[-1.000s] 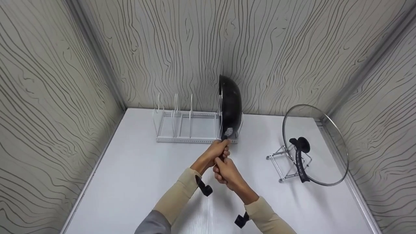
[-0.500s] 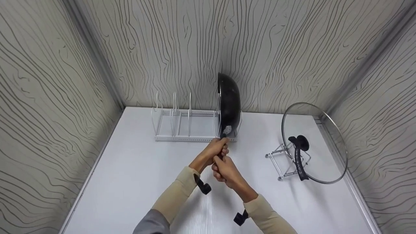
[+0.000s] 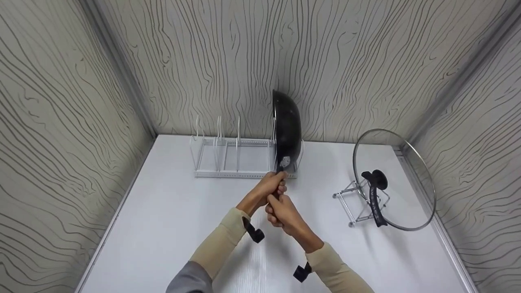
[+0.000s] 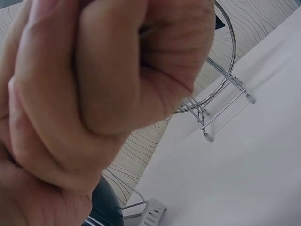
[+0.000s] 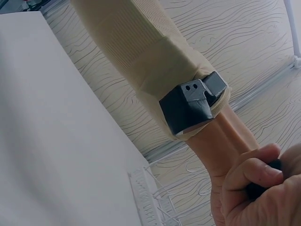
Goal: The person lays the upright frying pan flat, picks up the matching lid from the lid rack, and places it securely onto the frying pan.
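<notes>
A black pan [image 3: 288, 126] stands on its edge in the right end of a white wire rack [image 3: 244, 175], its handle pointing toward the person. The left hand [image 3: 269, 187] grips the handle close to the pan body. Just below it, the right hand [image 3: 283, 212] holds the handle's lower part, thumb on top. In the left wrist view, curled fingers [image 4: 61, 94] fill the upper left. The right wrist view shows a bit of the black handle [image 5: 256, 189] between the hands.
To the right, a glass lid [image 3: 403, 191] with a black handle [image 3: 376, 203] leans upright in a small metal stand [image 3: 346, 205]. Patterned walls [image 3: 211, 61] enclose the white table [image 3: 171, 228] at the back and both sides. Several upright wires stand in the rack's left part.
</notes>
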`<state>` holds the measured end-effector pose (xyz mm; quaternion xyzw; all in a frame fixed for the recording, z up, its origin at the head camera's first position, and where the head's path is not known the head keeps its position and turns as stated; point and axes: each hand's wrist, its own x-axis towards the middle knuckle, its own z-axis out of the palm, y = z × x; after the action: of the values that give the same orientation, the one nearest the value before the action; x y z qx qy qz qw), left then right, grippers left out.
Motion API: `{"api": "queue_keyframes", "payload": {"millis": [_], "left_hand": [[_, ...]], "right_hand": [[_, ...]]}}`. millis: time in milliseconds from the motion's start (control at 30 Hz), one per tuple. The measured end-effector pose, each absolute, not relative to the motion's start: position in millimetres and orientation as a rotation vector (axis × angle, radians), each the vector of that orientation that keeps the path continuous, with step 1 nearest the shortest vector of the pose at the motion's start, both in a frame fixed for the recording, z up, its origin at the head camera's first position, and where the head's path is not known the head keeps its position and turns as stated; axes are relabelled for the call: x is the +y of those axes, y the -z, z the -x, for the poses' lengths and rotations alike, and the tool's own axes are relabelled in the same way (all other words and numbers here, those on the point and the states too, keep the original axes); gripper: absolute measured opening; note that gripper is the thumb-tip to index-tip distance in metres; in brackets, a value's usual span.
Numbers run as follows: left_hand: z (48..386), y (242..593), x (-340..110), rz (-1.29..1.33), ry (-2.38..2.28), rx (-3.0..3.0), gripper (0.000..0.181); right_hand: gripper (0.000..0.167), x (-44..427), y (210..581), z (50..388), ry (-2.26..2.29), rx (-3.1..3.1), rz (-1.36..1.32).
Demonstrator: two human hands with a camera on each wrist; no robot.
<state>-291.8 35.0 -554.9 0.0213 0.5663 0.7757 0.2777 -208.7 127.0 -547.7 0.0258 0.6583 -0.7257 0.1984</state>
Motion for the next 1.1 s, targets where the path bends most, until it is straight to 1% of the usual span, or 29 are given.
{"api": "queue_keyframes", "payload": {"millis": [400,767,933,1100], "left_hand": [[291.6,550.5,36.8,-0.085,-2.099,1.525,0.034],[292.9,551.7,34.9,-0.091,-2.078,1.533,0.039],[291.5,551.8,34.6,-0.075,-2.088,1.513,0.037],[293.1,549.8,34.2,-0.111,-2.096,1.530,0.037]], "right_hand": [[0.025,129.4,544.0,209.4,2.010,1.868,-0.066],[0.022,128.1,541.0,208.8,2.036,1.849,-0.066],[0.021,127.8,540.5,207.4,2.022,1.844,-0.078],[0.023,127.3,538.2,208.3,2.034,1.851,-0.064]]}}
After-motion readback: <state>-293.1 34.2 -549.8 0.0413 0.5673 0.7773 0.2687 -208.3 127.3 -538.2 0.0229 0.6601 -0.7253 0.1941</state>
